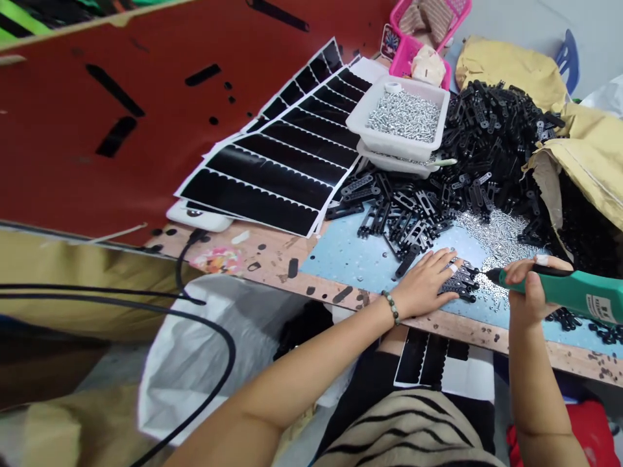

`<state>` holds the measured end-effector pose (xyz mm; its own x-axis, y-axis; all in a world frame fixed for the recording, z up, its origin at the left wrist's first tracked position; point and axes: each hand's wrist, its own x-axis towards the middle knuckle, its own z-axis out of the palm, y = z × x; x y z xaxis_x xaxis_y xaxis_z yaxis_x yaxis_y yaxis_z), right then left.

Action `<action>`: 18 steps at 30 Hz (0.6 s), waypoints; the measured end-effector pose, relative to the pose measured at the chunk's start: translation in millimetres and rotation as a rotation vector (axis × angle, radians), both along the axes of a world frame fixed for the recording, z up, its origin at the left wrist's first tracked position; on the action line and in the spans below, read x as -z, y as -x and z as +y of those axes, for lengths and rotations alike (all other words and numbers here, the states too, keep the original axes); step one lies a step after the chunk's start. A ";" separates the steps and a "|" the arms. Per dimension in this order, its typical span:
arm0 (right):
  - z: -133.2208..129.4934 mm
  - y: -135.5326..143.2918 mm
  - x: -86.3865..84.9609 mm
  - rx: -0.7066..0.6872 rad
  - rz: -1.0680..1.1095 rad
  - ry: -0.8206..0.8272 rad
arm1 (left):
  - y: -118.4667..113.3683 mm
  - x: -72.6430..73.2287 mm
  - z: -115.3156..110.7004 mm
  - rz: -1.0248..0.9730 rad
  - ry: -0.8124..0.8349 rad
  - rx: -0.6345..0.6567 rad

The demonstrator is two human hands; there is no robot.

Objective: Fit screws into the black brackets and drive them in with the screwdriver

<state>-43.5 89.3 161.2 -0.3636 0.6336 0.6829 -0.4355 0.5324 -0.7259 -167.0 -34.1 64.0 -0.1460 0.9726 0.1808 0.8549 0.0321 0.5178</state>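
Observation:
My left hand (431, 285) lies flat with fingers stretched over a row of small black plastic pieces (464, 285), holding them against the light-blue mat (341, 250). In my right hand (528, 292) is a green electric screwdriver (579, 295), lying nearly level. Its dark tip points left at the near end of those pieces; whether it touches a screw is too small to tell. Loose silver screws (503, 237) are spread just behind both hands. A heap of similar black pieces (491, 130) rises further back.
A white tub (357, 123) of screws stands on another tub behind the heap's left part. Sheets of black stickers (272, 162) lie to the left, by a white device (204, 219) with a black cable (228, 344). An open yellow sack (594, 155) is at right, pink baskets (402, 58) behind.

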 end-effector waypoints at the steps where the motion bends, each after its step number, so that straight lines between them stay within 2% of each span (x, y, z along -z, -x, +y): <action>1: 2.9 -3.7 1.4 0.065 -0.006 -0.018 | 0.2 0.2 -0.8 -0.006 -0.005 0.000; 4: 11.7 -28.8 6.2 0.244 -0.053 -0.075 | 0.6 0.9 -2.7 -0.010 -0.005 -0.001; 8: 18.1 -83.1 11.4 0.530 -0.117 -0.093 | 0.9 -0.4 -1.1 0.002 0.008 -0.007; 12: 15.4 -134.9 15.4 0.786 -0.161 -0.075 | -8.7 -16.5 -2.9 -0.007 -0.065 -0.045; 14: 13.3 -157.8 17.3 0.862 -0.215 -0.059 | -22.5 -27.7 -12.4 -0.071 -0.163 -0.044; 16: 10.5 -181.2 17.7 0.952 -0.307 -0.082 | -42.1 -33.1 -30.7 -0.215 -0.210 0.044; 18: 4.0 -205.1 15.3 1.110 -0.396 -0.223 | -64.3 -25.5 -55.7 -0.411 -0.069 0.184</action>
<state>161.6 93.3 145.9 0.0963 0.6162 0.7817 0.5737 0.6074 -0.5495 -102.8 -89.8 89.5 -0.0448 0.9767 0.2098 0.5665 -0.1481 0.8106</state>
